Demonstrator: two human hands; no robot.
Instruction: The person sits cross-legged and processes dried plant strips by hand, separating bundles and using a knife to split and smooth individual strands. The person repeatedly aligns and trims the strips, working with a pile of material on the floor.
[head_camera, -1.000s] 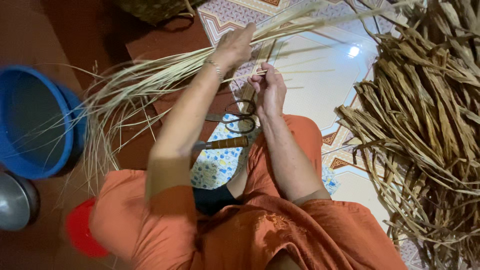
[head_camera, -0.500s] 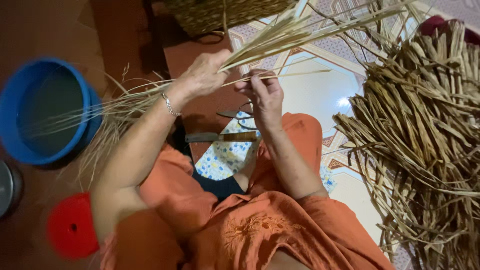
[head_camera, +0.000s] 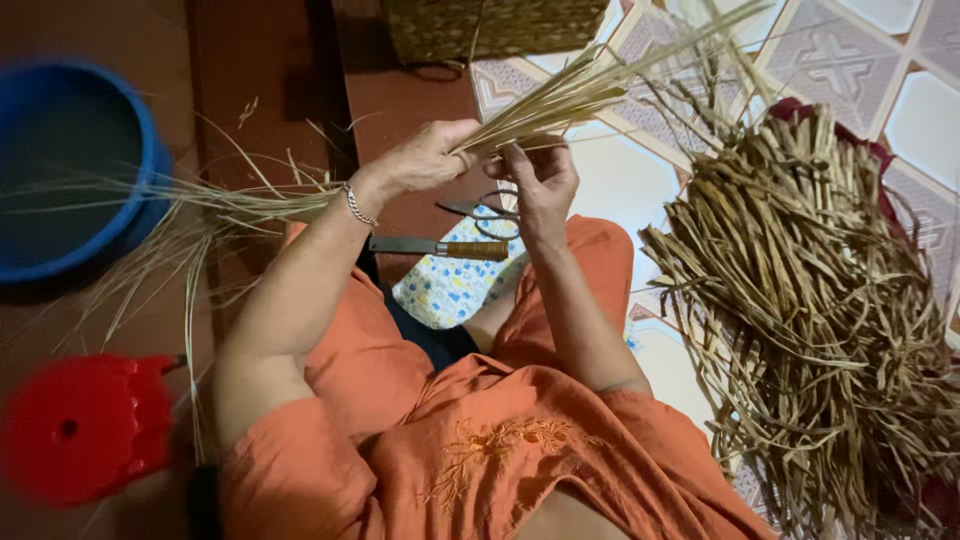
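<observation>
Gripping a bundle of pale dried grass strands (head_camera: 560, 100) in my left hand (head_camera: 425, 160) — fingers wrapped tight round its middle, the tips fanning up and away past the hand, the tails trailing back over my wrist toward the blue plastic basin (head_camera: 75, 170). My right hand (head_camera: 540, 180) sits just beside the left, thumb and fingers pinched on a strand or two at the bundle's underside; the two hands nearly touch. Taking the bundle as reference: directly below it, on a patterned cloth (head_camera: 450, 285) over my lap, lie a wooden-handled knife (head_camera: 440, 246) and a pair of scissors (head_camera: 480, 212). Beyond it, a woven basket (head_camera: 490, 28). To its right, well apart — a large heap of broader brown dried leaves (head_camera: 800, 300) on the tiled floor. A red plastic stool (head_camera: 85, 425) stands below the basin.
</observation>
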